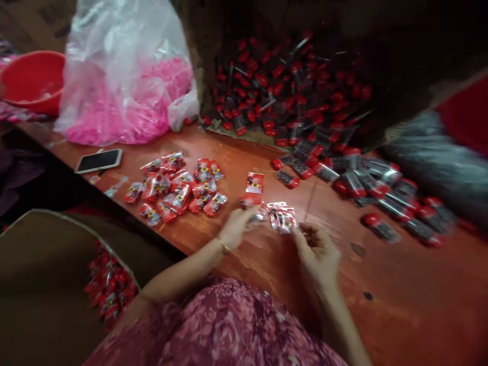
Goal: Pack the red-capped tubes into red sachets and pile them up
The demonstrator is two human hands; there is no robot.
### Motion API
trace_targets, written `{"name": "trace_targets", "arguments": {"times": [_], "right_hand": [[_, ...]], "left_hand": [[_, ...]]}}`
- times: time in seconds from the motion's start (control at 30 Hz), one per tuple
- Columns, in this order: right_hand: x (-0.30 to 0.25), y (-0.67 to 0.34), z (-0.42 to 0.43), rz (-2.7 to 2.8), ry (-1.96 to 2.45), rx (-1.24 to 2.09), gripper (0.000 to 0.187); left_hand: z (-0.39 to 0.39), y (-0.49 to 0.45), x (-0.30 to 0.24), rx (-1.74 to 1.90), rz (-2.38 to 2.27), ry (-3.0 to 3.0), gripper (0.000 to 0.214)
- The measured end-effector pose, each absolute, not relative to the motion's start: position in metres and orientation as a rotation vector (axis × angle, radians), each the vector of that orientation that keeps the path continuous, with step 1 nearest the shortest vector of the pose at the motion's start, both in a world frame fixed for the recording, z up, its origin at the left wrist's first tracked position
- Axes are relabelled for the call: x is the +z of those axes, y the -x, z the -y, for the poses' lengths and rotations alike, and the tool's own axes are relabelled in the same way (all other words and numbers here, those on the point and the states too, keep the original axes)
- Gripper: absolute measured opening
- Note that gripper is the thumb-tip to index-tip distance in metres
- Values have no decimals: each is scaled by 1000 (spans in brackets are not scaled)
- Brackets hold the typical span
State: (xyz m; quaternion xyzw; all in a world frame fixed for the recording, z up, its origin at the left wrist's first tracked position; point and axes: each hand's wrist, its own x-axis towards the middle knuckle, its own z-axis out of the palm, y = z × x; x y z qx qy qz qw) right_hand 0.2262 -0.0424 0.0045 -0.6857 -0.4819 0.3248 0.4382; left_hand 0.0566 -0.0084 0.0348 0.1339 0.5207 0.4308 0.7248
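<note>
My left hand (235, 226) rests on the red table (400, 305) with its fingers pinched on a small red-and-clear packet (256, 209). My right hand (317, 253) is curled beside it, fingers closed near another clear packet (281, 218); what it grips is too blurred to name. A loose heap of filled red packets (176, 188) lies to the left of my hands. One packet (254, 183) lies alone just beyond my left hand.
An open cardboard box (290, 76) full of red-capped pieces spills onto the table at the right (381, 193). A plastic bag of pink pieces (125, 96), a red bowl (32, 81) and a phone (99, 160) sit at the left. A carton (46, 274) holds packets (110, 290).
</note>
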Motion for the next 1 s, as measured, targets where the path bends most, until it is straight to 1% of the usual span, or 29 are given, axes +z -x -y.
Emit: {"name": "trace_targets", "arguments": {"times": [0.1, 0.17, 0.2, 0.3, 0.37, 0.43, 0.5, 0.57, 0.63, 0.67, 0.73, 0.77, 0.87, 1.0], "right_hand": [[2, -267, 39, 1330, 2004, 417, 38], [0, -299, 37, 1356, 2164, 214, 38], [-2, -314, 36, 1363, 2232, 105, 38], [-7, -347, 29, 1443, 2326, -156, 43], [-12, -359, 22, 1514, 2339, -233, 47], [-16, -365, 14, 1584, 2347, -241, 49], [-19, -365, 9, 1645, 2336, -226, 45], [-21, -362, 9, 1680, 2312, -214, 40], [-22, -355, 13, 1702, 2277, -194, 38], [-23, -350, 16, 1713, 2259, -181, 38], [-24, -340, 24, 1726, 2235, -158, 39], [-25, -335, 27, 1728, 2227, -151, 39], [-30, -326, 35, 1717, 2204, -147, 39], [-35, -324, 38, 1692, 2177, -133, 39]], "left_hand": [[1, -12, 39, 840, -1406, -372, 37], [-6, 12, 41, 738, -1579, -544, 40], [-10, 21, 42, 644, -1673, -709, 43], [-19, 34, 46, 292, -1998, -1447, 43], [-21, 34, 53, 110, -2168, -1763, 45], [-21, 30, 62, 45, -2325, -1864, 55], [-19, 24, 72, 98, -2459, -1858, 69], [-15, 16, 78, 264, -2563, -1833, 71], [-11, 2, 77, 466, -2492, -1878, 59], [-9, -7, 74, 537, -2363, -1942, 51], [-9, -26, 60, 545, -1969, -2102, 40], [-10, -34, 52, 512, -1869, -2164, 37], [-18, -50, 25, 442, -1794, -2283, 37], [-23, -48, 3, 483, -1797, -2297, 27]]}}
